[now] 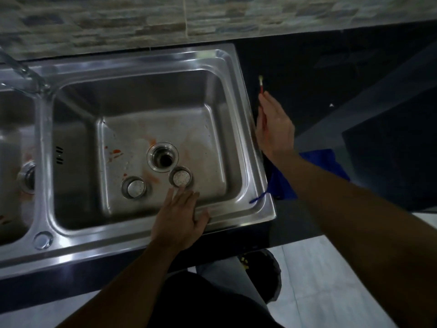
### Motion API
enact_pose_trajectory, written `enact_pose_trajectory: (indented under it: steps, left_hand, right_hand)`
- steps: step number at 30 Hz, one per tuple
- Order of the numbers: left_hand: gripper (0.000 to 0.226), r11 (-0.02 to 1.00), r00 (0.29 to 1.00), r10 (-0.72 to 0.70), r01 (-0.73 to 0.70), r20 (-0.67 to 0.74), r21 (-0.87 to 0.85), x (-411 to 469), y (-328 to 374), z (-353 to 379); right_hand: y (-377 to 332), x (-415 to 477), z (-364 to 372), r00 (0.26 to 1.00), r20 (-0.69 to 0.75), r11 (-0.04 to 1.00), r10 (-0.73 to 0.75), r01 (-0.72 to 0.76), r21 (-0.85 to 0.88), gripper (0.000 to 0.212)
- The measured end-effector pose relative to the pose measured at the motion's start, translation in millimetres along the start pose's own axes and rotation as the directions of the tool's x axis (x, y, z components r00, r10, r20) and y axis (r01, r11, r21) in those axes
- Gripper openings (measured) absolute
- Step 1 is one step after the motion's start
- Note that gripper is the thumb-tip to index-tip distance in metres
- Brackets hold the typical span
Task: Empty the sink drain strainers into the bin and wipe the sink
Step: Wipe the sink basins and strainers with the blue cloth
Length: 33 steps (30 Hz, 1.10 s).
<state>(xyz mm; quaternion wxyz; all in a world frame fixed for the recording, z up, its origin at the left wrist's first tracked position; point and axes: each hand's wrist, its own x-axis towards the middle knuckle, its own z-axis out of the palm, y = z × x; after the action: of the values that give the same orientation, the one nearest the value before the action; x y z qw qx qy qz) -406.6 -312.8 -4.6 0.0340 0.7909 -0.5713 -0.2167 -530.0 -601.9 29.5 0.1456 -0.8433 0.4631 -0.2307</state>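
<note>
Two strainers (180, 177) lay in the sink (142, 60) beside the open drain (163, 157). Left hand (179, 216), grip open and empty, hovered just short of one; better to pinch its rim and lift level. Right hand (275, 129) pinched a thin red stick (261, 82).

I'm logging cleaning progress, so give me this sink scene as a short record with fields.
basin: right basin, orange stains on its floor
drain: drain open, no strainer in it
strainers: left strainer and right strainer lie on the basin floor
left hand: left hand open, fingertips close to the right strainer
right hand: right hand holds a thin red stick over the dark counter
cloth: blue cloth on the counter, partly under the right forearm
bin: bin on the floor below
</note>
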Motion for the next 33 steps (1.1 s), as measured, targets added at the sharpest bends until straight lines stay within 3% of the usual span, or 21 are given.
enact_pose_trajectory:
  steps: [4, 7, 12, 19, 22, 30, 33]
  left_hand:
    - [0.057, 0.998, 0.998, -0.015, 0.011, -0.068, -0.062, -1.1, 1.4, -4.0]
    - [0.048, 1.000, 0.993, 0.010, -0.010, -0.122, -0.001, -2.3, 6.7, -8.5]
    - [0.047, 0.998, 1.000, -0.002, 0.000, -0.028, -0.061, -0.5, 4.1, -6.9]
    - [0.047, 0.997, 1.000, -0.005, 0.005, 0.004, -0.077, 0.5, 0.9, -3.4]
    - [0.047, 0.997, 1.000, 0.001, -0.001, 0.006, -0.083, 0.1, 2.3, -6.4]
    - [0.054, 0.989, 0.999, -0.018, 0.022, 0.031, -0.144, 0.0, 5.7, -12.7]
    - [0.050, 0.971, 0.999, -0.052, 0.049, -0.005, -0.234, 0.5, 9.7, -18.9]
  right_hand:
    - [37.8, 27.4, -1.3, 0.975, 0.146, 0.971, -0.168, 0.189, -0.147, 0.044]
    - [54.6, 45.4, -4.2, 0.927, 0.255, 0.925, -0.274, 0.327, -0.194, 0.045]
    - [51.8, 62.3, -2.4, 0.893, 0.342, 0.897, -0.292, 0.380, -0.225, 0.046]
    - [43.4, 63.2, 9.3, 0.904, 0.372, 0.934, -0.210, 0.297, -0.196, 0.049]
    - [40.8, 58.3, 6.3, 0.903, 0.383, 0.950, -0.197, 0.272, -0.152, 0.060]
    - [42.7, 0.9, -21.8, 0.977, 0.212, 0.999, -0.027, 0.018, 0.042, 0.055]
    - [50.0, -36.1, -45.0, 0.980, 0.196, 0.998, -0.028, 0.016, 0.062, 0.052]
